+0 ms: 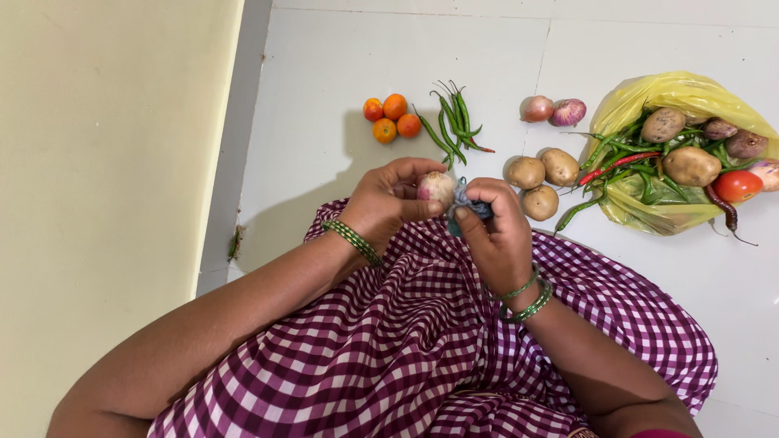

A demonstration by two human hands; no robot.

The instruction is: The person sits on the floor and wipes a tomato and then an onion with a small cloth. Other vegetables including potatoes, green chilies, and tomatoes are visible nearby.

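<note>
A pale onion point(436, 187) with a pinkish blush sits at the centre of the scene, held just above the lap. The left hand point(388, 199) grips it, thumb below and fingers curled over the top, closed firmly on the bulb. Touching the onion's right side is a small blue-grey cloth point(468, 203), bunched in the right hand point(497, 231), whose fingers are folded tight around it and pressed against the onion. Green bangles ring both wrists.

Below the onion spreads a purple and white checked garment point(422, 341) covering the person's lap. Just beyond the onion to the right, three potatoes point(540, 180) lie together on the white tiled floor point(324, 97). Farther out from the onion on that side, two purple-skinned onions point(553, 110) rest side by side. Straight beyond the onion lies a loose bunch of green chillies point(453, 126), and to the left of those, four small orange tomatoes point(390, 118) sit in a cluster.

Well to the right of the onion, a yellow plastic bag point(682, 93) lies open on the floor, holding more potatoes, green and red chillies, dark onions and a red tomato point(738, 186); some chillies spill over its edge toward the three potatoes. Far to the left of the onion stands a cream wall point(105, 162).
</note>
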